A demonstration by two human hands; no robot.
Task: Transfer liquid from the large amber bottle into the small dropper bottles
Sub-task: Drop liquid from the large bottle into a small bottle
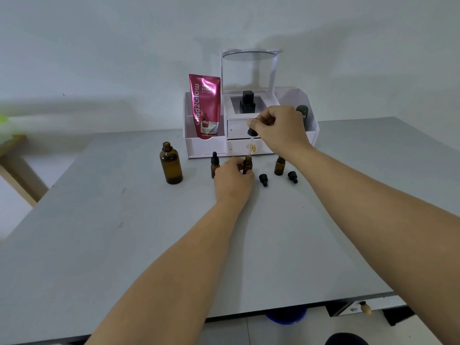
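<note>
Grey desk (124, 232) against a pale wall. Left hand (232, 179) fingers curl around a small dropper bottle (247, 165). Right hand (280, 130) fingers pinch a dropper (251, 135) above its mouth; large amber bottle (171, 164) stands open, well left.

Your left hand (232, 179) covers the lower half of the small dropper bottle (247, 163) and part of the capped bottle (214, 164) beside it. Your right hand (280, 130) hides the bulb of the dropper (251, 132) and most of a green container (302, 113) behind it. At the left edge, a yellow-green shape (5, 125) is blurred and cut off. Under the bench (124, 245), a blue object (286, 317) barely shows.
</note>
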